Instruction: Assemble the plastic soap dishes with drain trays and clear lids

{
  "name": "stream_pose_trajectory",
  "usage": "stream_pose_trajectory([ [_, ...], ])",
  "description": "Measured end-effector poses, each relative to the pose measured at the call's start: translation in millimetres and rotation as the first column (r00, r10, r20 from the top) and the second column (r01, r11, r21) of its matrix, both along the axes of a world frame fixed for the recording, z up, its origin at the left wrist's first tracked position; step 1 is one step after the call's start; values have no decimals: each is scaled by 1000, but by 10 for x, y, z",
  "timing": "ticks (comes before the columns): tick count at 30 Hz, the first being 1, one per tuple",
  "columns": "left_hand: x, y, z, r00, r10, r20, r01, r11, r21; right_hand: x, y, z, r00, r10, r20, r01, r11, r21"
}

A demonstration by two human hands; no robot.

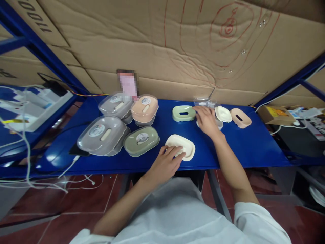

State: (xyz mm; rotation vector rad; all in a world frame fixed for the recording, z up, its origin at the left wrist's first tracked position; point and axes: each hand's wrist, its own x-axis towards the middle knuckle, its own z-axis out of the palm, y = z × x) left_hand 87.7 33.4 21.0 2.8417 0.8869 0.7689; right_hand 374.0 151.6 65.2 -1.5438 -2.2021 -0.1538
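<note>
My left hand [166,161] lies over a cream oval dish [188,148] near the table's front edge. Its fingers rest in the dish's hollow, covering the left part. My right hand [206,119] reaches to the back, fingers stretched forward and down. Its fingertips are beside a light green oval piece with a slot [179,115]; I cannot tell if they touch it. A pale piece [219,126] shows partly under this hand. Just right of the hand are a small cream dish [223,114] and a peach slotted piece [241,118]. Behind the hand sits a clear plastic piece [203,101].
Boxes with clear covers stand at the left: grey [103,135], another grey [115,105], peach [144,110] and green [141,141]. A phone-like object with a blurred screen [128,84] leans on the cardboard wall [162,51]. White cables [27,162] hang left. A carton [275,116] stands right.
</note>
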Motion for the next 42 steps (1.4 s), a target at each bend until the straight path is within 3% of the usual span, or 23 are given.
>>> stream_pose_trajectory([
  [4,-112,-10,-39,995,94,33,-93,995,-30,367,-59,51,985,-172,-13,171,984,-45],
  [8,-170,-5,-86,993,103,59,-98,991,-86,621,-324,-80,990,-138,5,137,976,-172],
  [12,-180,-33,-115,994,90,63,-84,992,-95,626,-598,-163,990,-141,-5,141,988,-56],
  [16,-191,-61,-121,990,101,94,-96,994,-51,310,-847,-119,997,-75,-14,76,992,97],
  [20,-193,-64,-115,970,192,147,-193,981,-1,-244,-1160,-151,992,110,63,-112,993,23],
  [25,-203,-39,-169,974,158,163,-155,987,-33,-689,-1428,-219,938,342,58,-337,938,-80],
  [36,-212,12,-111,985,144,93,-138,988,-75,-277,-1631,-423,968,244,-53,-246,969,-28],
  [39,-224,46,-103,988,120,94,-112,990,-89,-200,-1557,-324,965,256,-62,-260,962,-85],
  [42,-231,52,-118,986,115,117,-103,990,-97,69,-1125,-97,985,166,-48,-169,984,-50],
])
